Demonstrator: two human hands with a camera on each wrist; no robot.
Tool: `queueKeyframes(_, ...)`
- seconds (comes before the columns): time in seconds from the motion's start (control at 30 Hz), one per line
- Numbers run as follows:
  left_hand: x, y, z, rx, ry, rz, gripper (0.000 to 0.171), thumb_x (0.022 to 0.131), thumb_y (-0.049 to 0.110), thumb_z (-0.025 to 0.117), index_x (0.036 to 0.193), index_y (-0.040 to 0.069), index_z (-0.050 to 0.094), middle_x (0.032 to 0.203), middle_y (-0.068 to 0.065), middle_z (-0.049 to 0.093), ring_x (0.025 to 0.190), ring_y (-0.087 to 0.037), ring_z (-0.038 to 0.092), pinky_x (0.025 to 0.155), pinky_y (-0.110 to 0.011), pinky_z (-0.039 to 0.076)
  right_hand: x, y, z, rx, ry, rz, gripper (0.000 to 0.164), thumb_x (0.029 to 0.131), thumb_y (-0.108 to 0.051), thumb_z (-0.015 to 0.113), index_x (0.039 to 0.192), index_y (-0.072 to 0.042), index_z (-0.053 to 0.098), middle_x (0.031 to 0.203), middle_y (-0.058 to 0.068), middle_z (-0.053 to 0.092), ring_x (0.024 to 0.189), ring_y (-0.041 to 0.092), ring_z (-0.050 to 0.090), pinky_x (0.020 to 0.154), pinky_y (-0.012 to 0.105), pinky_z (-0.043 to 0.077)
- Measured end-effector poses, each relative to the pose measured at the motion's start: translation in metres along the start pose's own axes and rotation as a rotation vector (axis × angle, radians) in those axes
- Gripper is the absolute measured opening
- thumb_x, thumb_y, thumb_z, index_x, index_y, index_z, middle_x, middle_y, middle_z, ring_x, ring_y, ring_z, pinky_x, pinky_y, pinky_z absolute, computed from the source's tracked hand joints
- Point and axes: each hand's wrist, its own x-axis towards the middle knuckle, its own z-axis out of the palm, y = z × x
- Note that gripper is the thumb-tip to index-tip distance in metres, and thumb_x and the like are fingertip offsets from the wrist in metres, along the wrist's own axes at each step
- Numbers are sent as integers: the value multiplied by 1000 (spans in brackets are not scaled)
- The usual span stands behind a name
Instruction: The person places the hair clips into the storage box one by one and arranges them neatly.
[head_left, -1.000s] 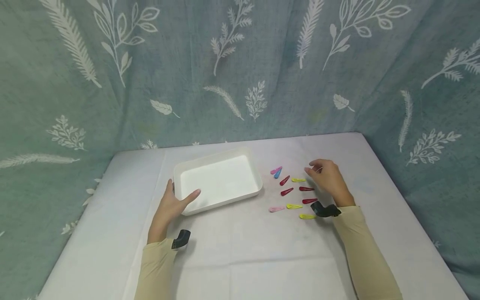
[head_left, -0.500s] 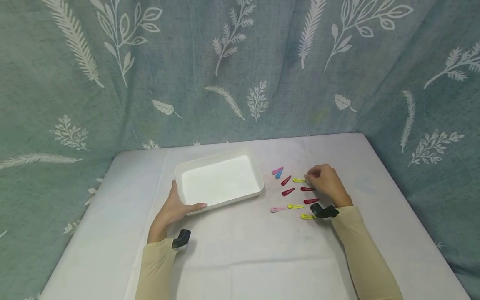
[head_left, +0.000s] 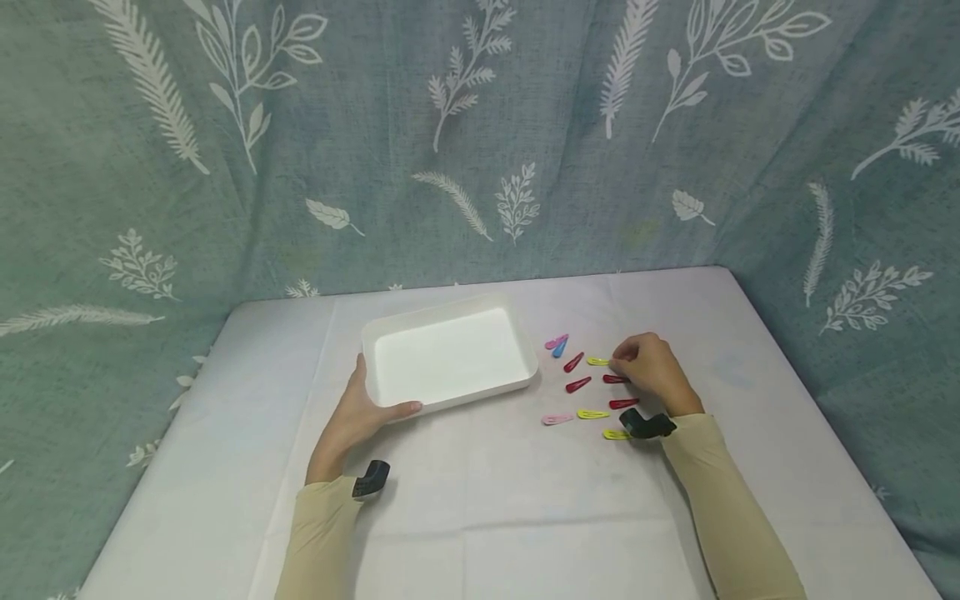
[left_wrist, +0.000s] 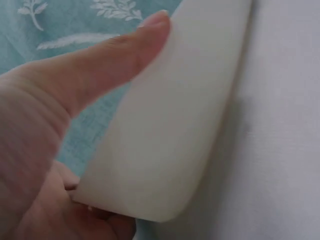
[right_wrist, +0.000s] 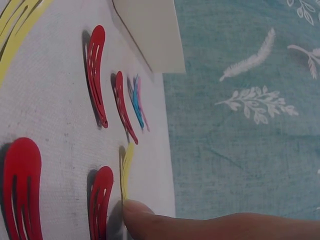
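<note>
My left hand grips the near-left corner of a white rectangular tray. In the left wrist view the thumb lies along the rim of the tray, and the other fingers are partly hidden behind the corner. At the right, my right hand pinches one end of a yellow snap hair clip on the tablecloth. A fingertip covers that end of the yellow clip in the right wrist view. Close by lie red hair clips, one partly under the hand.
Several other clips lie loose right of the tray: a pink clip, a yellow clip, and a blue clip touching a pink one. A white cloth covers the table. A patterned curtain hangs behind it.
The left hand has closed its thumb against the tray, and both have shifted a little to the right. My right hand has come down onto the yellow clip's end.
</note>
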Motion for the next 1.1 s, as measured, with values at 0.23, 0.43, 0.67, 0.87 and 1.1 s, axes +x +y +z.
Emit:
queueKeyframes(0.23, 1, -2, 3, -21, 60, 61, 138, 73, 53, 92, 168, 23, -3, 170, -16, 27, 154, -41, 30, 124, -65, 27, 0, -1, 2, -6, 3, 3, 16, 96, -12, 71, 106, 1, 76, 99, 17, 73, 89, 27, 62, 82, 37, 53)
queueKeyframes(0.43, 3, -5, 5, -24, 73, 66, 137, 71, 54, 92, 168, 27, 0, 167, -15, 32, 150, -39, 37, 121, -65, 32, 1, -2, 5, -23, 10, 0, 14, 96, -10, 70, 104, 1, 76, 96, 16, 71, 87, 26, 60, 78, 35, 50)
queueKeyframes(0.67, 4, -6, 6, -19, 85, 89, 136, 71, 55, 92, 168, 28, 1, 165, -13, 35, 147, -38, 40, 119, -64, 34, 2, -3, 6, -30, 6, 31, 11, 98, -6, 68, 103, 2, 73, 93, 14, 67, 83, 24, 58, 73, 33, 48)
queueKeyframes(0.87, 4, -7, 5, 10, 70, 64, 141, 72, 60, 90, 168, 25, -7, 173, -14, 21, 157, -40, 27, 124, -65, 27, 3, -3, 7, -39, -22, 47, 12, 100, -6, 64, 105, 3, 70, 91, 12, 63, 81, 23, 56, 68, 31, 45)
queueKeyframes(1.1, 3, -7, 4, 25, 46, 17, 144, 73, 64, 87, 166, 20, -14, 176, -14, 5, 161, -41, 13, 127, -65, 20, 2, -4, 5, -35, -48, 48, 16, 103, -8, 59, 109, 4, 69, 94, 13, 64, 82, 23, 57, 68, 30, 46)
